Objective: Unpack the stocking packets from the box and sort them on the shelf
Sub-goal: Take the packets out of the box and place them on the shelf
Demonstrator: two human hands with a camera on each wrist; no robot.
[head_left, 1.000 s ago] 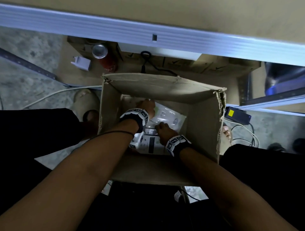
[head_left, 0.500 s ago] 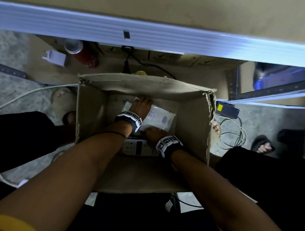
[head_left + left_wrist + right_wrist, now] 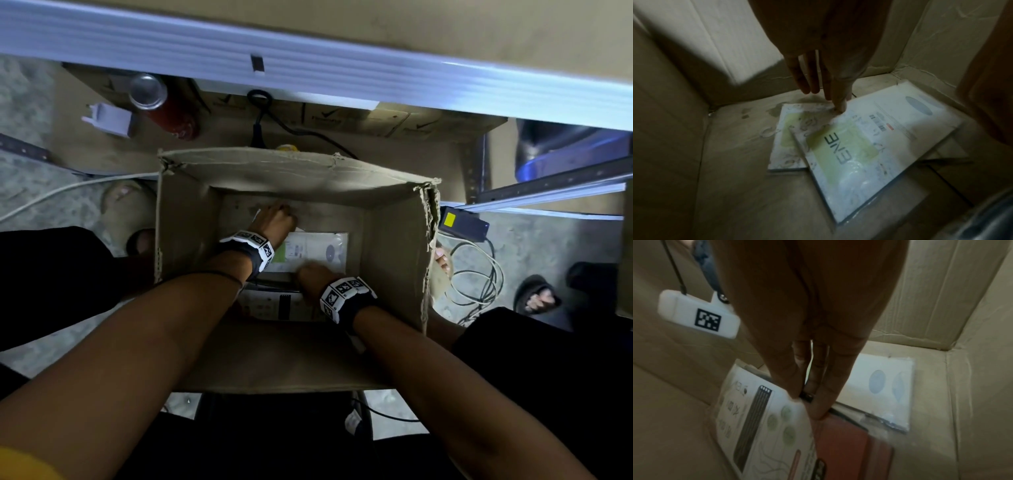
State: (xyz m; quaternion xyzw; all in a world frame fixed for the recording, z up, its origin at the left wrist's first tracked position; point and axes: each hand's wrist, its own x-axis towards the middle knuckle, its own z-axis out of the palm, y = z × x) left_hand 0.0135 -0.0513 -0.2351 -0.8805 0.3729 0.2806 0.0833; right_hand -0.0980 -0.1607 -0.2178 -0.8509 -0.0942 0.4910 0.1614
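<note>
Two hands deep in the cardboard box (image 3: pixel 394 246), and straight to the fingertips. Left fingers (image 3: pixel 840 104) straight and loose, pointing down, one tip touching the far edge of the green-label packet (image 3: pixel 859 146), gripping nothing. Under that packet, a second green-label packet (image 3: pixel 785 138), skewed and poking out to one side, both flat on the box floor. Left hand (image 3: pixel 274 222) reaching towards the far wall, wrist bent over the packet's end.

Over to the right fingers (image 3: pixel 818 410): stretched downward, pressed close together, tips at the edge of the striped packet (image 3: pixel 760 418), right where it overlaps a red-brown packet (image 3: pixel 849 443). Pinching that edge or only touching it? Cannot tell; hidden by the hand itself. Right hand (image 3: pixel 313 274) near the box's middle, forearm coming in steeply over the near wall.

Compared with half a second back: green-label packet now lying square to the box walls rather than slanted, left hand a touch nearer the far wall, right hand much where it was.

Beyond the box, shelf rail (image 3: pixel 342 78) across the top, red can (image 3: pixel 164 106) and coiled cable (image 3: pixel 476 274) on the floor.
</note>
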